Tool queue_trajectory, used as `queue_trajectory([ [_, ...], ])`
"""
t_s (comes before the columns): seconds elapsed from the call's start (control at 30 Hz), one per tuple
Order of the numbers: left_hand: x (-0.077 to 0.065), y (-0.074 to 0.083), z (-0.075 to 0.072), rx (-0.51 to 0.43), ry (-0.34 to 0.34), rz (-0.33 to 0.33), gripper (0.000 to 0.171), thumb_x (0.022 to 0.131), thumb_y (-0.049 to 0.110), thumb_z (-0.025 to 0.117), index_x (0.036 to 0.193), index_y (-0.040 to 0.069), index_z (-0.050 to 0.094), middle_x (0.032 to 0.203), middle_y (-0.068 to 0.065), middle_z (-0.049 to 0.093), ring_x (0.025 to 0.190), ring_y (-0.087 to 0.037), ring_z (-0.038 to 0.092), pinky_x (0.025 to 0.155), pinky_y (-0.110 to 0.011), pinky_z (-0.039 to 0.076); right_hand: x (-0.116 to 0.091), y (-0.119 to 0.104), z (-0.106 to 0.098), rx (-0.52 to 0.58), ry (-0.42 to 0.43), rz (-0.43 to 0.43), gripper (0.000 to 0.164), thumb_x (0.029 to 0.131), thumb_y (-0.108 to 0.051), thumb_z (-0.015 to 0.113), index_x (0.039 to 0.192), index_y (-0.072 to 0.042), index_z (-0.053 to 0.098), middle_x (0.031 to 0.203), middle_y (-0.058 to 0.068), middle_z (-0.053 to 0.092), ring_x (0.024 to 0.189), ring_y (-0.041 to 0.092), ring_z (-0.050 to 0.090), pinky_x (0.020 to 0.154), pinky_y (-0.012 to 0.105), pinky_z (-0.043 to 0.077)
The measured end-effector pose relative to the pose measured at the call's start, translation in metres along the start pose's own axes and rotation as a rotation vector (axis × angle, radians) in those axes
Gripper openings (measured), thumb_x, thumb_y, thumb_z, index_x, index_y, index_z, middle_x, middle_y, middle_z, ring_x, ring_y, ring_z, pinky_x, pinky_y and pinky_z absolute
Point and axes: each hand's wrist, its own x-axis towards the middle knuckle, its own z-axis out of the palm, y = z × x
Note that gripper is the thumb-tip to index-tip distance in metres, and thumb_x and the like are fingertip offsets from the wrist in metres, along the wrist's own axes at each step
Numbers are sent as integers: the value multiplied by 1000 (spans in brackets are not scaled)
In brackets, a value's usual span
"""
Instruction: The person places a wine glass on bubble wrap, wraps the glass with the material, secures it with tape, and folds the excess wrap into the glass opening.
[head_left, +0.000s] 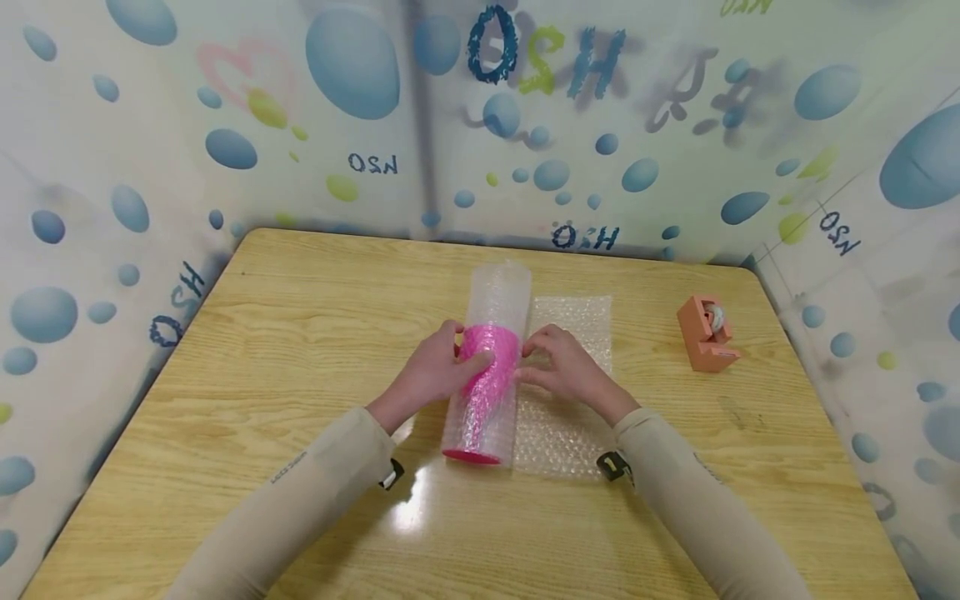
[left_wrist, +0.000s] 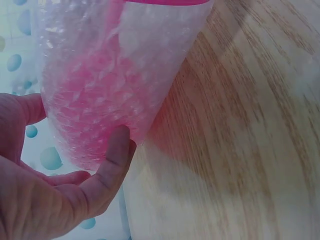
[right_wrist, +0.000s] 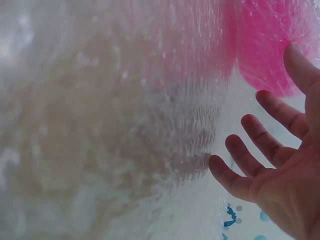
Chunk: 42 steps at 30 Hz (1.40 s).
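Observation:
A pink stemmed goblet [head_left: 489, 360] lies on its side, rolled in clear bubble wrap [head_left: 500, 292], with its flat round base [head_left: 471, 457] toward me. My left hand [head_left: 438, 362] grips the wrapped bowl from the left, thumb on top. In the left wrist view, the thumb and fingers of that hand [left_wrist: 75, 190] are around the bubble-wrapped bowl. On the other side is my right hand [head_left: 564, 367], its fingertips right at the roll's right side. The right wrist view has this hand [right_wrist: 280, 160] with spread fingers beside the wrap.
A flat stretch of bubble wrap [head_left: 562, 433] runs out from the roll to the right, under my right hand. Farther right stands an orange tape dispenser [head_left: 702, 333] with a roll of tape [head_left: 715, 317]. The wooden table [head_left: 300, 317] meets patterned walls [head_left: 465, 150] at the back and sides.

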Motion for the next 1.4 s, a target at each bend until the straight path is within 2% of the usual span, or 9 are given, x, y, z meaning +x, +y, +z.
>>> queue_trajectory([
  [0.27, -1, 1, 4, 5, 32, 12, 69, 88, 46, 67, 135, 5, 39, 108, -8, 59, 90, -21, 62, 66, -31, 56, -2, -2, 0, 35, 22, 7, 30, 82, -30, 78, 101, -11, 64, 108, 7, 54, 106, 29, 55, 94, 45, 49],
  [0.47, 0, -5, 0, -7, 2, 32, 66, 92, 52, 58, 139, 9, 41, 117, -9, 57, 99, -23, 60, 72, -34, 56, -2, -3, 0, 28, 17, -20, 30, 83, -28, 77, 105, -12, 64, 110, 12, 55, 105, 30, 56, 92, 45, 50],
  [0.6, 2, -13, -5, -50, -24, 47, 57, 96, 46, 54, 141, 12, 43, 121, -13, 58, 103, -27, 60, 76, -36, 56, -2, -2, 0, 6, 21, -31, 30, 83, -28, 77, 105, -11, 65, 109, 13, 55, 104, 29, 56, 90, 44, 50],
  [0.73, 3, -15, -8, -117, -38, 26, 56, 95, 39, 59, 140, 8, 42, 124, -16, 57, 105, -29, 61, 77, -36, 57, -2, -1, 1, 3, 28, -26, 30, 83, -28, 77, 105, -11, 65, 109, 13, 56, 103, 30, 56, 90, 44, 50],
  [0.83, 2, -14, -8, -145, -49, -10, 62, 94, 40, 61, 141, 5, 40, 127, -17, 55, 106, -30, 61, 78, -37, 57, -2, -1, 2, 3, 38, -16, 31, 83, -28, 77, 104, -9, 64, 109, 11, 56, 104, 30, 57, 91, 44, 50],
  [1.07, 4, -15, -6, -63, -90, -31, 70, 95, 52, 53, 144, 5, 38, 132, -18, 56, 116, -31, 57, 93, -44, 51, -3, 1, 3, -3, 58, 14, 34, 81, -29, 79, 102, -7, 62, 109, 9, 56, 101, 29, 57, 90, 42, 51],
  [1.4, 4, -13, -3, -33, -69, -30, 72, 92, 57, 54, 141, 6, 41, 119, -15, 60, 103, -27, 61, 82, -39, 54, -2, 2, 5, 15, 57, 12, 34, 80, -28, 80, 100, -7, 63, 107, 9, 54, 104, 30, 57, 91, 42, 52],
])
